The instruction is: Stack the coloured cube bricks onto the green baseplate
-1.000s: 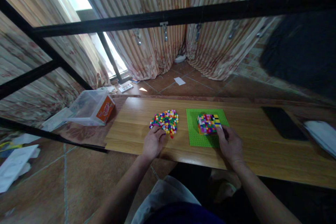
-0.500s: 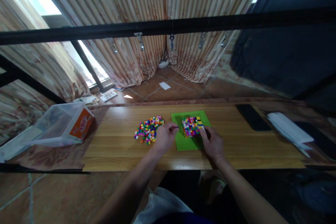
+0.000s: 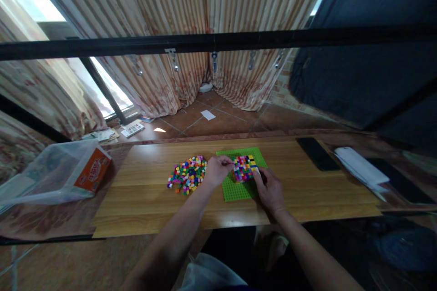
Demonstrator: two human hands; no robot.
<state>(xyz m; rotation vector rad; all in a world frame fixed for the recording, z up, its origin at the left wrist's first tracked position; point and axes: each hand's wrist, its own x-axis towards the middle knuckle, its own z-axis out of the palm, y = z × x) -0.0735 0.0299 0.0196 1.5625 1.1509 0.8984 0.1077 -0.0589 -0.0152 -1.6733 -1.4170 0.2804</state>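
Observation:
A multicoloured block of small toy bricks (image 3: 244,172) stands on a green studded baseplate (image 3: 235,192) on the wooden table. My left hand (image 3: 217,172) pinches at the block's left edge, its thumb and forefinger closed on what looks like a small dark brick, mostly hidden by the fingertips. Against the block's right side, the thumb and fingers of my right hand (image 3: 270,188) grip it. To the left of the baseplate lies a loose pile of small coloured bricks (image 3: 187,174), partly behind my left hand.
A clear plastic bin (image 3: 58,168) with an orange label sits beyond the left end of the wooden table (image 3: 136,209). A black phone-like slab (image 3: 317,153) rests near the table's right end, beside a white flat item (image 3: 360,166). A black rail (image 3: 191,43) crosses in front of the curtains.
My left hand has moved right from over the baseplate's edge to the block's left edge. My right hand stays on the block's right side. The whole view has shifted slightly.

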